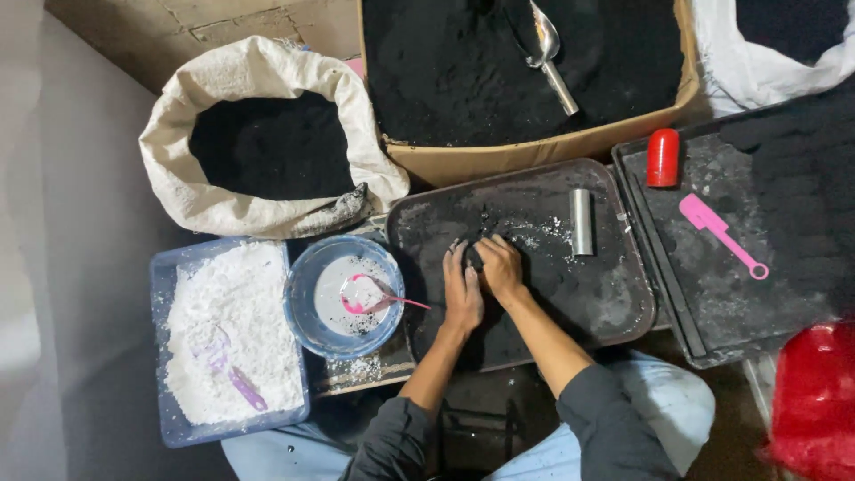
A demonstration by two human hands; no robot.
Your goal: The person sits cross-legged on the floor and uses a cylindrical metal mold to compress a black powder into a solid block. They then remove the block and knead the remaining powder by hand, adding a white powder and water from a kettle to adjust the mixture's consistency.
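Two hands, left hand and right hand, two dark trays, one white sack of black powder, one cardboard box, one blue bowl, one blue tub of white powder, two pink spoons, one metal scoop, one metal cylinder, one red cylinder

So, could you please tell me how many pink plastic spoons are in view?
2: one pink plastic spoon lies in the blue round bowl; the other pink plastic scoop-spoon lies on the right black tray. Others may be buried.
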